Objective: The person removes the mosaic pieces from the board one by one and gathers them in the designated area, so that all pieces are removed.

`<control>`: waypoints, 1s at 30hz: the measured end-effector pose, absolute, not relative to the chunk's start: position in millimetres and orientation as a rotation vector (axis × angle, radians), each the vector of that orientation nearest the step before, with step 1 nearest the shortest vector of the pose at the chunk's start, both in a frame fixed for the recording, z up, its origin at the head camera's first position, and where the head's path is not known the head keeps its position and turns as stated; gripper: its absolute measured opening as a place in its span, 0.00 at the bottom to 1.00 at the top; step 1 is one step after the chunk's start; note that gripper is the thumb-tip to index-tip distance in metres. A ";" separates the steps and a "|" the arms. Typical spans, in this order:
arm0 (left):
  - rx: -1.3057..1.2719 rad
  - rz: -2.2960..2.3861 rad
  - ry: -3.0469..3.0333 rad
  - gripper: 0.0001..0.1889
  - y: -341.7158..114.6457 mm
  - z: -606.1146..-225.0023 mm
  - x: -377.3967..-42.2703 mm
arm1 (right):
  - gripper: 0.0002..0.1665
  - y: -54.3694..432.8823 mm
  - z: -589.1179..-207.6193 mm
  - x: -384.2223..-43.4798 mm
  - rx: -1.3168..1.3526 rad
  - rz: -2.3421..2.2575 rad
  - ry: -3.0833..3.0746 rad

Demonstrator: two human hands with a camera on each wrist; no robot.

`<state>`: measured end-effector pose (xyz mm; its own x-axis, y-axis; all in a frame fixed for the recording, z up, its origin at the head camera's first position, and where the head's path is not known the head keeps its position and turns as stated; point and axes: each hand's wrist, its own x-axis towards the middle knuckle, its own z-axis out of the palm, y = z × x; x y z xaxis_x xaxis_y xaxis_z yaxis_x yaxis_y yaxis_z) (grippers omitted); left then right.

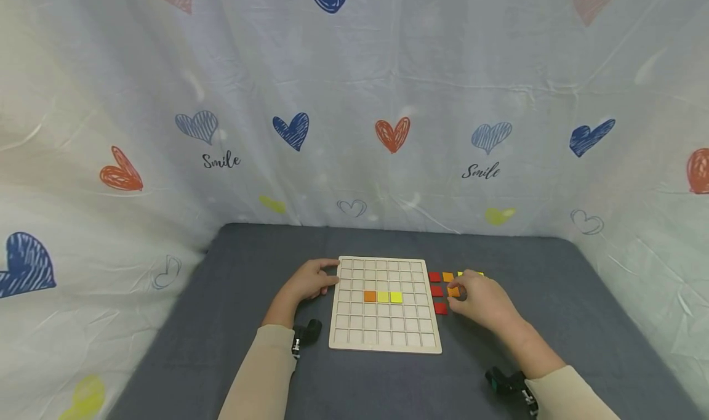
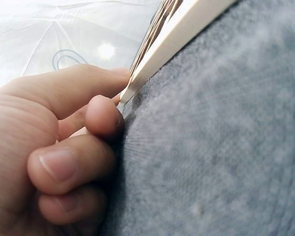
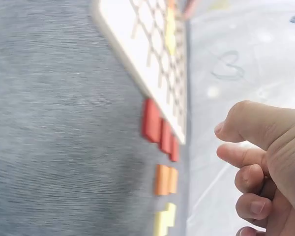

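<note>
A pale wooden grid board (image 1: pixel 384 340) lies flat in front of me. An orange tile (image 1: pixel 370 296) and two yellow tiles (image 1: pixel 396 297) sit side by side in one row of its cells. My left hand (image 1: pixel 310 281) touches the board's far left corner with extended index finger and thumb at the edge; its other fingers are curled below. Right of the board, my right hand (image 1: pixel 483 300) hovers over loose tiles. In the right wrist view its thumb and index finger have a gap with nothing between them. A loose orange tile (image 1: pixel 453 292) shows beneath those fingertips.
Three red tiles (image 1: pixel 436 291) stand in a column along the board's right side. Another orange tile (image 1: pixel 447 277) lies beside them, and yellow tiles (image 3: pixel 161 223) are partly covered by the right hand in the head view. Grey cloth (image 1: pixel 365 383) covers the table; a heart-printed curtain (image 1: pixel 343 173) hangs behind.
</note>
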<state>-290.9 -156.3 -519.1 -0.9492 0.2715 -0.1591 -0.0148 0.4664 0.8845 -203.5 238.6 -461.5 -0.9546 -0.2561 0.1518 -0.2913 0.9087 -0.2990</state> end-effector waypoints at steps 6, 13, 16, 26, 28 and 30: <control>0.202 1.464 2.457 0.28 -156.5 -519.8 -290.7 | 0.18 236.6 -445.4 -210.5 0.404 0.536 -2.936; 0.195 1.461 2.457 0.28 -157.4 -519.3 -290.0 | 0.18 221.1 -429.9 -218.6 0.407 0.575 -2.937; 0.191 1.456 2.458 0.28 -157.7 -519.9 -290.4 | 0.18 211.0 -426.7 -221.3 0.458 0.576 -2.919; 0.179 1.460 2.455 0.28 -156.0 -519.4 -290.8 | 0.19 180.0 -420.5 -230.5 0.537 0.540 -2.903; 0.177 1.461 2.457 0.28 -155.6 -518.9 -290.6 | 0.19 174.1 -420.0 -231.4 0.556 0.542 -2.901; 0.177 1.459 2.459 0.28 -155.2 -518.5 -290.5 | 0.19 168.3 -419.9 -232.0 0.575 0.542 -2.903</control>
<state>-290.5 -155.2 -518.5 -0.9545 0.2431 -0.1724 -0.0348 0.4836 0.8746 -232.0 168.3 -419.9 -0.9184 -0.3434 0.1965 -0.3911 0.8627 -0.3206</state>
